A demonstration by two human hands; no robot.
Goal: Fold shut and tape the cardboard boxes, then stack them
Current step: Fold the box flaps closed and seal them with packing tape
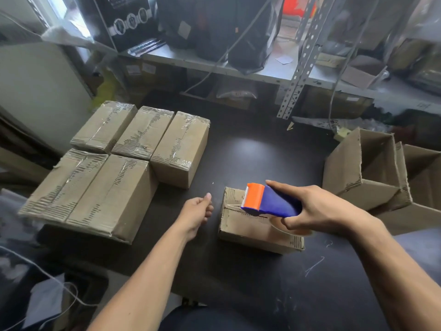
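A small closed cardboard box lies on the black table in front of me. My right hand grips a blue and orange tape dispenser just above the box's top, its orange blade end pointing left. My left hand hovers left of the box with fingers loosely curled, holding nothing and apart from the box. Several taped boxes sit grouped on the table's left side, side by side.
Open, unfolded cardboard boxes stand at the right edge. A metal shelf with dark bags and boxes runs along the back. White cords hang at the lower left.
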